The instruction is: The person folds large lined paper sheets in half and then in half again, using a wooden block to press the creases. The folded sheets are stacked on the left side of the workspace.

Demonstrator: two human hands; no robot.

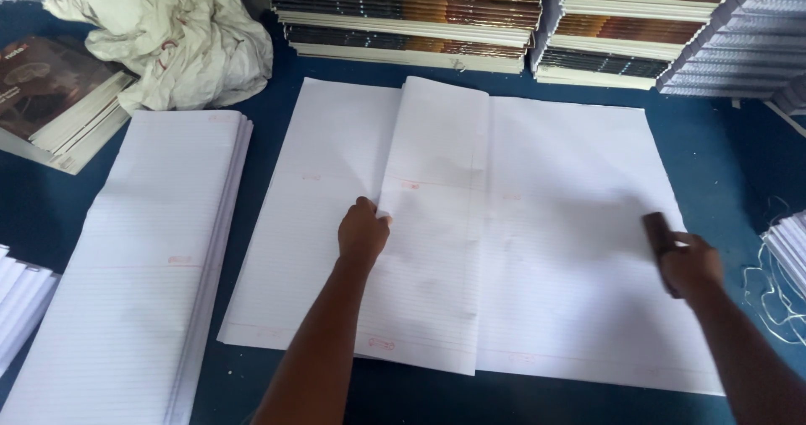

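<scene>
We record, along the far edge of the blue table surface (722, 148), two stacks of bound notebooks with dark and brown covers and cream page edges (411, 14), lying flat, with a further stack of white-edged books (747, 39) stepped up at the far right. At the far left lies a crumpled off-white cloth or sack (168, 35), and just beside it a dark brown-covered book resting on a short pile (50, 98). To the left of centre we list a tall, narrow stack of folded white ruled sheets (143, 257), with small red marks on the top sheet too small to read. At centre lies the large white ruled paper sheet with faint red margin marks (571, 249), spread flat; its left portion is doubled into a raised folded flap (432, 224) running from the far edge toward us. At the right edge we note a small pile of white paper (789, 249) with loose white thread (772, 299) beside it. Our left hand (363, 234) rests on the sheet with fingers curled together, fingertips touching the left edge of the flap. Our right hand (690, 261) is closed around a small dark brown block-shaped tool (656, 228), pressed against the sheet near its right edge, well apart from the left hand.
</scene>
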